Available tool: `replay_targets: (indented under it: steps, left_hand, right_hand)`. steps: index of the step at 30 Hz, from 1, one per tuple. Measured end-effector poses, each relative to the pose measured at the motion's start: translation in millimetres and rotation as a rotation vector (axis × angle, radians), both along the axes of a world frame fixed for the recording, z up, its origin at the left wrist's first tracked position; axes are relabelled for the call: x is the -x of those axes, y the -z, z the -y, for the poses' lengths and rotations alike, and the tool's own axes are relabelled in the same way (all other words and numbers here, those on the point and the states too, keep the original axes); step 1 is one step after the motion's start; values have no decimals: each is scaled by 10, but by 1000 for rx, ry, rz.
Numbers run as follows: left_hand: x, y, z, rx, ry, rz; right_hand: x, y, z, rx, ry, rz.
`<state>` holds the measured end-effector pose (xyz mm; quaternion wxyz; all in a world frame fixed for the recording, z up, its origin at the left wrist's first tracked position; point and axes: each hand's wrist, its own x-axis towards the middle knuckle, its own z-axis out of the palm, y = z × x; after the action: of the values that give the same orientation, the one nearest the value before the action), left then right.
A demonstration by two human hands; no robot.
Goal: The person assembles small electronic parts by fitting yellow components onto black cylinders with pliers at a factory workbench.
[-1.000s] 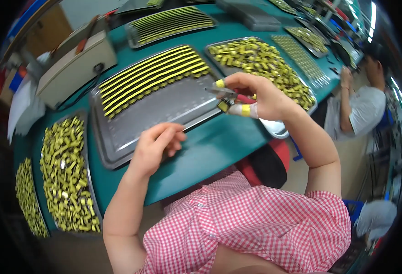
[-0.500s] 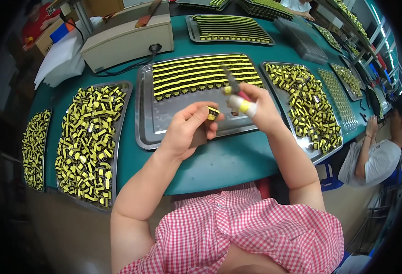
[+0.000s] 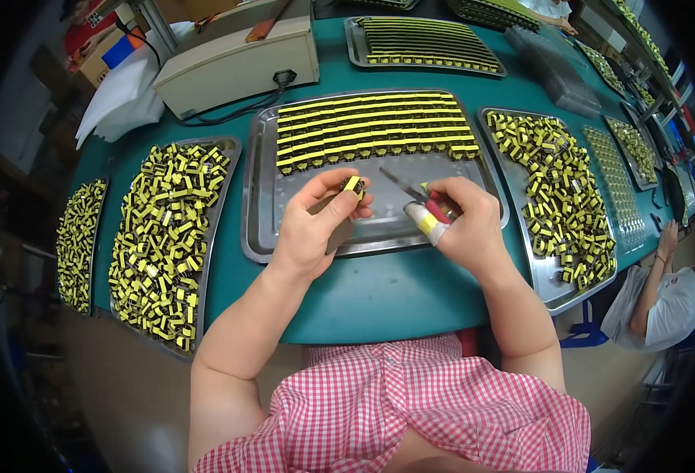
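Note:
My left hand is closed, pinching a small yellow-taped transformer between thumb and fingers above the near part of a metal tray. Under its thumb shows a dark brownish patch that I cannot make out. In my right hand is a pair of long-nosed pliers with a red handle, its thin dark tip pointing to the upper left, apart from the transformer. A white and yellow wrapping covers the thumb area of that hand. Behind both hands, rows of yellow-taped transformers stand in the middle tray.
Loose transformers fill a tray on the left, a narrower one beyond it, and one on the right. A beige box-shaped device with a black cord and another filled tray stand behind. A co-worker sits at right.
The pliers have swung from pointing steeply up to pointing left, and my right hand has come lower over the tray. My left hand still pinches the transformer, now turned. The whole view has shifted slightly.

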<state>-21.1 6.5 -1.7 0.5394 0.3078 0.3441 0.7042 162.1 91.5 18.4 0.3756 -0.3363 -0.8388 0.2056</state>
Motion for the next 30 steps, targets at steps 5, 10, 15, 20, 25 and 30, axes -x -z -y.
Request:
replay_targets:
  steps: [5,10,15,20,25,30]
  left_hand:
    - [-22,-1,13,-40,-41,-63]
    - [-17,-1,21,-28,-79,-143]
    - [-18,-10,17,-35,-103,-186]
    - [8,21,28,-31,-103,-311]
    - [6,24,29,-33,-143,-392]
    - [-16,-8,31,-39,-169,-445]
  right_hand:
    - [-13,3,12,-141,9,47]
    - [-6,-18,26,-217,1,30]
    - [-5,-33,31,-229,-3,5]
    - [-5,-31,25,-239,-8,0]
    - [-9,-45,34,-250,-8,5]
    - [-11,-43,35,-243,-3,13]
